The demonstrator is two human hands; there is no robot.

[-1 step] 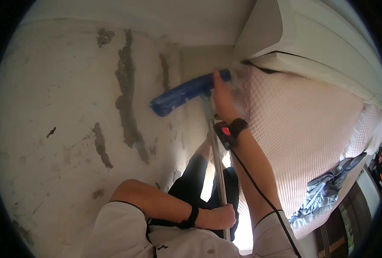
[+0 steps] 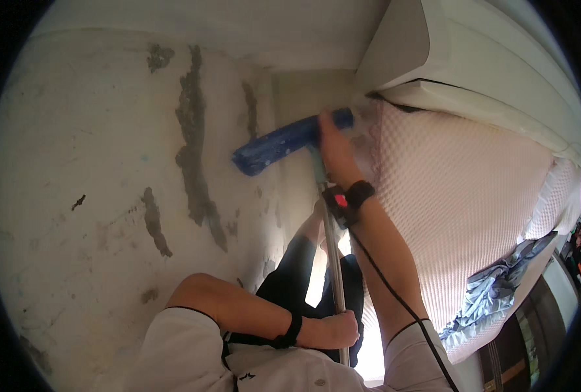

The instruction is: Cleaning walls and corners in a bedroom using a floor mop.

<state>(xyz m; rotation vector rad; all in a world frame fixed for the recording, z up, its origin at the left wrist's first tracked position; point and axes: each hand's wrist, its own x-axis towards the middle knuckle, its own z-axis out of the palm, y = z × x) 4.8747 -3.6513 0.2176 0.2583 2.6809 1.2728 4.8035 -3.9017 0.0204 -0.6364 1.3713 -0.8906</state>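
Slanting in front of me is a mop with a silver metal pole (image 2: 335, 281) and a long, roller-like head wrapped in blue material (image 2: 274, 147). Pale specks dot the blue covering. My left hand (image 2: 336, 330) is closed around the lower part of the pole, close to my body. Up at the other end, my right hand (image 2: 331, 140) lies over the right part of the blue head, its fingers wrapped over it and slightly blurred. A grey-green joint (image 2: 318, 166) links head and pole. The head's left end is beside the stained wall.
On the left spreads a pale wall (image 2: 94, 144) with dark grey peeled patches (image 2: 192, 137). To the right is a bed with a pink quilted cover (image 2: 460, 183), a cream headboard (image 2: 486, 59) behind it, and crumpled blue clothing (image 2: 493, 287). A black cable (image 2: 395, 287) runs along my right forearm.
My right hand has slid slightly left and down along the blue head. The head has shifted a little to the right. My left hand stays where it was on the pole.
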